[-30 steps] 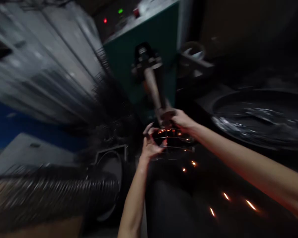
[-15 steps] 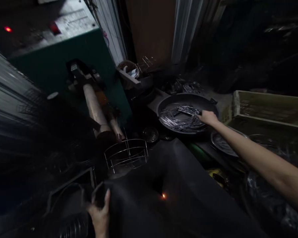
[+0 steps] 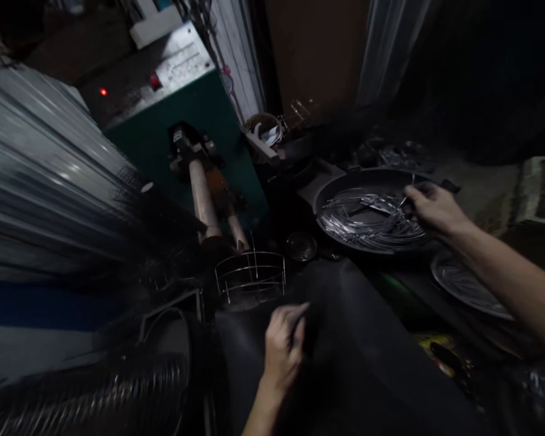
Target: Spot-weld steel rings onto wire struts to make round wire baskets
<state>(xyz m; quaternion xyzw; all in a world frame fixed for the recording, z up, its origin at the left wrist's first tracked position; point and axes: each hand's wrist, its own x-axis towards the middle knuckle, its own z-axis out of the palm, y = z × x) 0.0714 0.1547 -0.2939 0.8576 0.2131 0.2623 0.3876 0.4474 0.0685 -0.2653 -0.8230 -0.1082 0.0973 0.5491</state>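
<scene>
Over the right rim of a dark round pan [image 3: 372, 245], my right hand [image 3: 438, 209] pinches a thin metal wire [image 3: 402, 201]. Many curved, shiny wire pieces [image 3: 345, 221] lie in the pan. My left hand [image 3: 284, 345] is above the dark cloth on my lap [image 3: 363, 339], its fingers drawn together; whether it holds something small is hidden by blur and darkness. Just beyond it, a round wire frame [image 3: 251, 275] sits below the arms [image 3: 204, 200] of a green machine [image 3: 236, 157].
At right are a round tray of wires [image 3: 467, 284] and a pale crate [image 3: 533, 188]. A small round dish [image 3: 301, 247] sits left of the pan. Ribbed wirework [image 3: 91, 387] fills the lower left. A basket [image 3: 263, 124] stands behind the machine's corner.
My left hand has moved up and right, over the cloth, and its fingers have closed. My right hand has drawn back toward the pan's right rim with a wire. The view has shifted left.
</scene>
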